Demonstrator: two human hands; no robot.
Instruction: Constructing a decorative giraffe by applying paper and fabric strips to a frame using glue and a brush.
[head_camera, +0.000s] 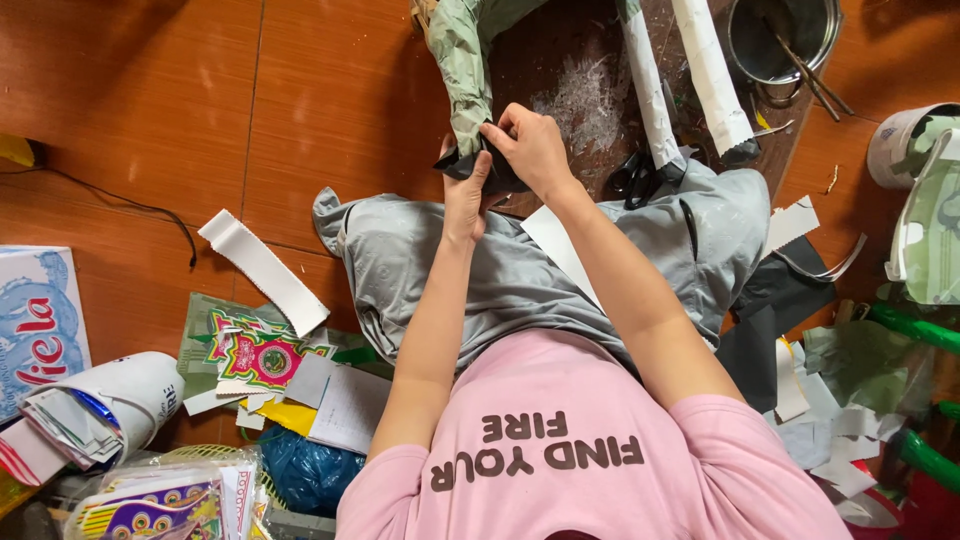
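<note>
While the person sits on the tiled floor with knees apart, both hands meet at the lower end of a green paper-wrapped tube, just above the lap. The left hand lies under and beside a piece of black paper at the tube's end, its fingers held straight and pressed together against it. The right hand comes over from the other side, its fingers curled and pinching the black paper against the green wrap.

The tube slants up and away from the hands toward the top edge of the view. To its right, on a dark scuffed work board, lie 2 white paper rolls, with black scissors just beside the right wrist and a metal pot further off. Left of the hands the brown floor is open; a white strip lies well apart there.

The tube's wrap is pale green, crumpled and creased, with the black paper folded round its tip in a small dark wedge.
</note>
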